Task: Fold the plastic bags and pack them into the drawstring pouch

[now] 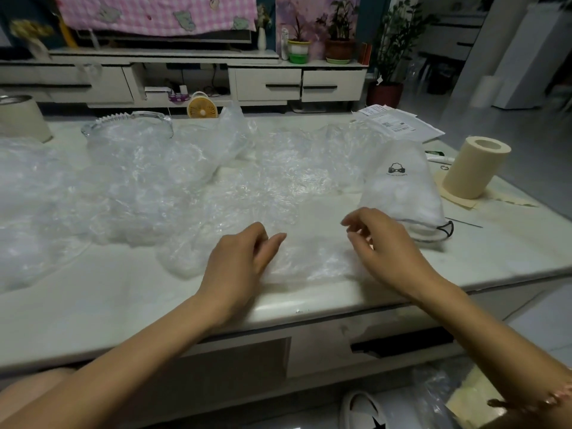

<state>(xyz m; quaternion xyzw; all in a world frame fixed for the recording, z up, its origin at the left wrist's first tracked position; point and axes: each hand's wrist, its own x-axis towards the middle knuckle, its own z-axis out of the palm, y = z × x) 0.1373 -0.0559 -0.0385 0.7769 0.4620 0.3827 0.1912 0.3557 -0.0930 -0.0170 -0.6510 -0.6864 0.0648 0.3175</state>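
- Head view: the flattened plastic bag [309,252] lies at the near edge of the coffee table [93,305], between the two hands. It looks smoothed out but not yet folded down small.
- The left hand [244,258] rests on the bag's left part with bent fingers. Whether it pinches the clear film I cannot tell.
- The right hand [382,239] hovers over the bag's right edge, fingers loosely curled and apparently holding nothing.
- The white drawstring pouch [402,187] lies just beyond the right hand, its mouth with the dark cord towards the near edge. It bulges, so some bags are probably packed already, though the contents are hidden.
- A wide heap of crumpled clear bags [123,187] covers the left and middle of the table, reaching back to a glass dish [127,125]. None of these looks folded.
- Judgement: the task is at an early-to-middle stage. One bag is in hand, and most of the folding and packing is still to do.
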